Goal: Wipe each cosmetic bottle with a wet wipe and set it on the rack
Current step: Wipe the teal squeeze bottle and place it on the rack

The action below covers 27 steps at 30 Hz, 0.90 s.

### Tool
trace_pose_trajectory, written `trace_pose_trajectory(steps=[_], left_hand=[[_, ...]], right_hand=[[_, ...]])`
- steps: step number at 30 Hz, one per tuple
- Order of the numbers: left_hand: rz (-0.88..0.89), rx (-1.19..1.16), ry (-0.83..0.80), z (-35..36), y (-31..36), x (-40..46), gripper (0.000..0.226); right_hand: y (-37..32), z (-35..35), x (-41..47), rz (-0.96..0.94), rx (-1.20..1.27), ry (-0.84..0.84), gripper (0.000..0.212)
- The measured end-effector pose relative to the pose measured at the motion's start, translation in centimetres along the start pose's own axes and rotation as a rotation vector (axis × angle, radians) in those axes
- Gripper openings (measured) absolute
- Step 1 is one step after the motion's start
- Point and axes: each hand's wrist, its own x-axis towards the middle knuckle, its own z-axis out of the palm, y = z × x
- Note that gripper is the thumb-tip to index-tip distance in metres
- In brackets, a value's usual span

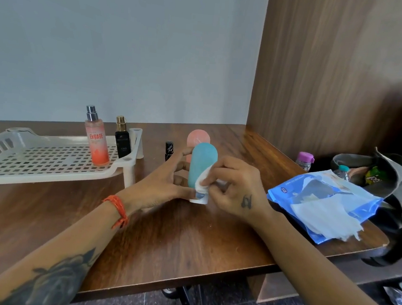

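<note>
A teal squeeze bottle (202, 163) stands cap-down on the wooden table at centre. My left hand (165, 185) grips it from the left side. My right hand (233, 186) presses a folded white wet wipe (203, 180) against the bottle's lower right side. Behind it stands a pink squeeze bottle (197, 137), partly hidden. A small black bottle (168, 150) stands to its left. On the white perforated rack (36, 160) at left stand an orange spray bottle (96, 138) and a black perfume bottle (122, 138).
A blue wet-wipe pack (324, 204) lies open at the table's right edge with a wipe hanging out. Beyond it sits an open dark bag (373, 172) with items inside, and a small pink-capped container (304, 159). A wooden panel (324, 65) walls the right side.
</note>
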Motion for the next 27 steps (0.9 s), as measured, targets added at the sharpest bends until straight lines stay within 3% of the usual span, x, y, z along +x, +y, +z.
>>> trace_pose_trajectory(steps=[4,10,16,21,25,27], left_hand=[[0.004,0.018,0.008,-0.07,0.00,0.08,0.089],[0.018,0.010,0.009,0.14,0.21,-0.08,0.087],[0.020,-0.001,0.007,0.04,0.08,0.16,0.085],[0.043,0.011,0.004,-0.03,-0.05,0.09,0.089],[0.038,0.039,-0.002,0.04,0.03,0.15,0.084],[0.036,0.046,0.007,-0.01,-0.02,0.11,0.086]], right_hand=[[0.47,0.14,0.33,0.085,-0.094,0.132,0.011],[-0.07,-0.07,-0.17,0.047,0.046,-0.047,0.016],[0.49,0.49,0.34,0.139,-0.063,0.143,0.008],[0.13,0.17,-0.14,0.100,0.068,-0.041,0.016],[0.87,0.29,0.72,0.180,-0.085,0.207,0.006],[0.53,0.54,0.71,0.120,-0.118,0.221,0.009]])
